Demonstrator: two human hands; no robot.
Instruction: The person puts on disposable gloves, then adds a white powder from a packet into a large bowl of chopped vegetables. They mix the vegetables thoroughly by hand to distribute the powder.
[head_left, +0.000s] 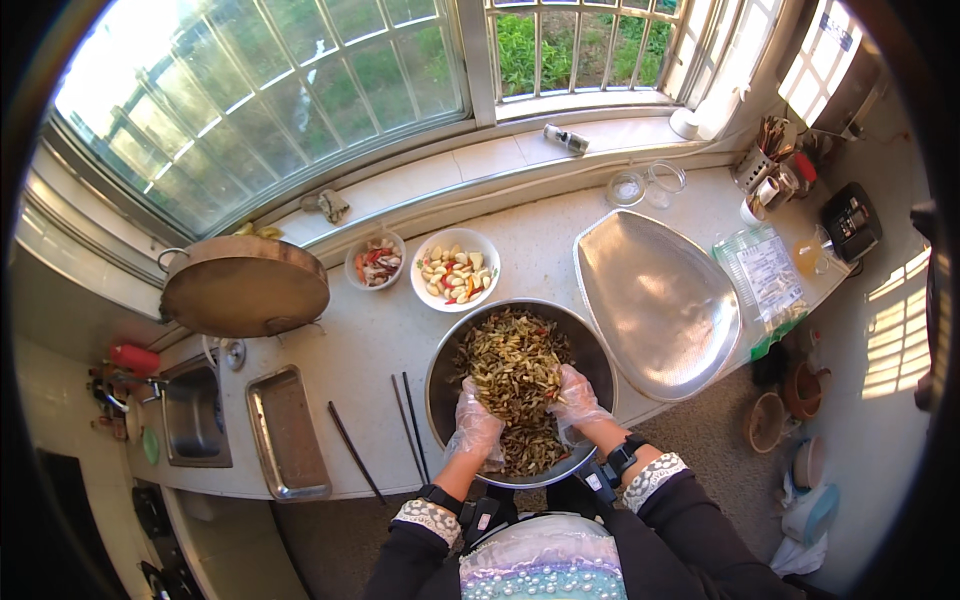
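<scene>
A large stainless steel bowl (442, 364) at the counter's front edge holds a heap of chopped, brownish-green vegetable (514, 352) with bits of red. Both hands wear clear plastic gloves and are inside the bowl. My left hand (477, 424) cups the heap from its left side, and my right hand (577, 397) does so from the right, a clump raised between them. The fingertips are partly hidden in the vegetable. Behind the bowl stand a white bowl (455, 268) of peeled garlic cloves and red chillies, and a small clear tub (375, 260) with reddish pieces.
Right of the bowl lies a large metal tray (660, 300), beside a plastic package (765, 274). To the left are chopsticks (412, 427), a dark rod (356, 450), a rectangular steel tray (289, 435) and a sink (195, 412). A round wooden board (244, 289) stands near the window.
</scene>
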